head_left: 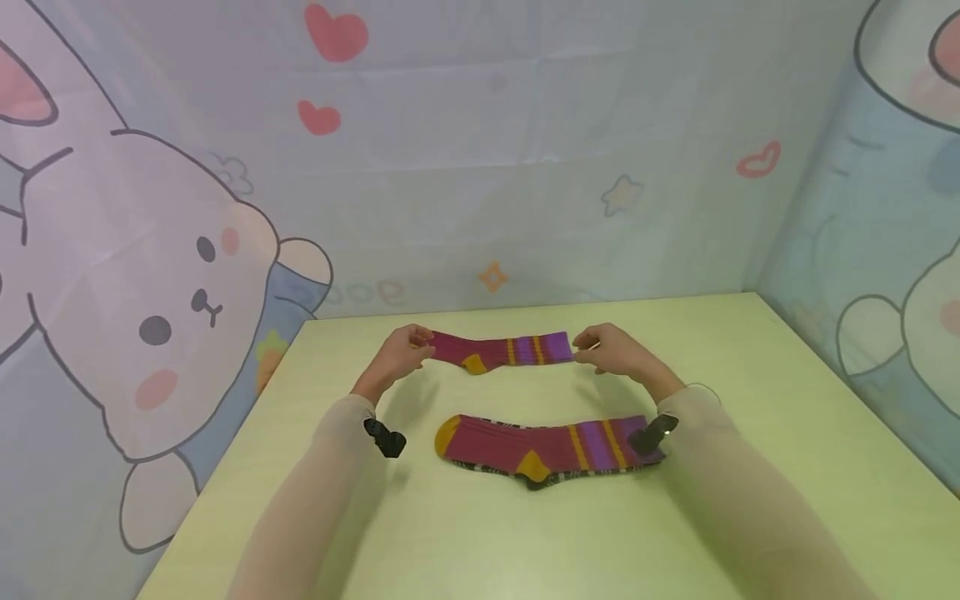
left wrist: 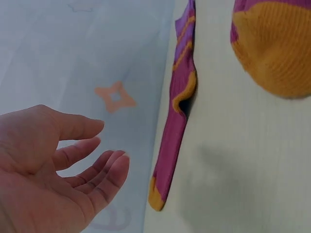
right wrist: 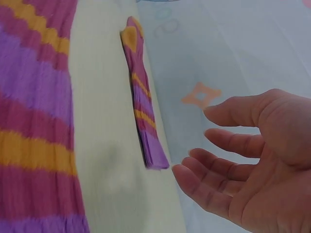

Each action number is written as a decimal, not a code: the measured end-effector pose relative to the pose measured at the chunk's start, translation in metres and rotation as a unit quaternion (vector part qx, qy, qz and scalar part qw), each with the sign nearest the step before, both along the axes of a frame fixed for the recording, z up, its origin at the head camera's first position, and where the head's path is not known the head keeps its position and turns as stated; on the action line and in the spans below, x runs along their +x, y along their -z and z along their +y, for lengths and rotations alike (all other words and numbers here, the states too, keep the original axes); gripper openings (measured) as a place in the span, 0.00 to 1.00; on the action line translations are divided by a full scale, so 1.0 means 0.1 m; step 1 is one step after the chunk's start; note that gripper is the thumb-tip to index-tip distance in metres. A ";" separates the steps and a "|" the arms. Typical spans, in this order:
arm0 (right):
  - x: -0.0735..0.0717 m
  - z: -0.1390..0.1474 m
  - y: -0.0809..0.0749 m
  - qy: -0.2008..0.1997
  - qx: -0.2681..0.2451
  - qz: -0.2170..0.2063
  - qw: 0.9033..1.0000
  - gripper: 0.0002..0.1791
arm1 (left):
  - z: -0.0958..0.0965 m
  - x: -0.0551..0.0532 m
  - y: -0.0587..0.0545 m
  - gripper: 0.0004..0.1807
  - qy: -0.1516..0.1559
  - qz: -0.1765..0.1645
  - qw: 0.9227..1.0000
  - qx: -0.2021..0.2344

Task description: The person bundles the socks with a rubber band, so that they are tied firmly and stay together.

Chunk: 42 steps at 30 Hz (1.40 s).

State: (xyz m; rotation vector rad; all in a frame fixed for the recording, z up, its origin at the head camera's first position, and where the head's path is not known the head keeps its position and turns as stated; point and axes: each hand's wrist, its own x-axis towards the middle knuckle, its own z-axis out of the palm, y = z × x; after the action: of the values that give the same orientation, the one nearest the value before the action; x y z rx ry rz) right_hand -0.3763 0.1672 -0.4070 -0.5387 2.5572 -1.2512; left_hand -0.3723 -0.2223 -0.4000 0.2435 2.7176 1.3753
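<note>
Toward the back of the table lies a maroon sock (head_left: 491, 352) with purple and mustard stripes and a mustard heel; its mustard toe shows in the left wrist view. My left hand (head_left: 401, 354) hovers by the toe end, fingers loosely bent and holding nothing. Beside the purple cuff my right hand (head_left: 618, 352) is likewise raised, with a gap between thumb and fingers. Nearer to me, a second sock (head_left: 487, 443) of the same pattern lies flat on a dark patterned sock (head_left: 536, 484), of which only the edges show. My right wrist camera covers part of its cuff.
The socks lie on a pale yellow-green table (head_left: 547, 542). A cloth backdrop (head_left: 465, 208) with cartoon animals, hearts and stars rises along its back edge and sides. Small black cameras sit on both wrists.
</note>
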 end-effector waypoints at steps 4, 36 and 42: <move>-0.11 -0.11 0.01 0.009 0.000 0.003 1.000 0.26 | 0.02 -0.07 0.03 0.20 -0.017 0.000 1.000 0.001; -0.63 -0.42 0.42 0.118 0.072 0.059 0.989 0.17 | -0.09 -0.54 0.28 0.25 -0.129 -0.011 0.990 -0.059; -0.64 -0.43 0.45 0.127 0.071 0.075 0.986 0.13 | -0.10 -0.60 0.32 0.26 -0.134 -0.039 0.989 -0.039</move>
State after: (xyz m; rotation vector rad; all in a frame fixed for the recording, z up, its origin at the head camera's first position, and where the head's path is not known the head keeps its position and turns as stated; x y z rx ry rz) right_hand -0.4404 0.1244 -0.4521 -0.2921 2.8892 -1.1276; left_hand -0.4327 -0.2321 -0.4318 -0.1847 2.8086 1.3014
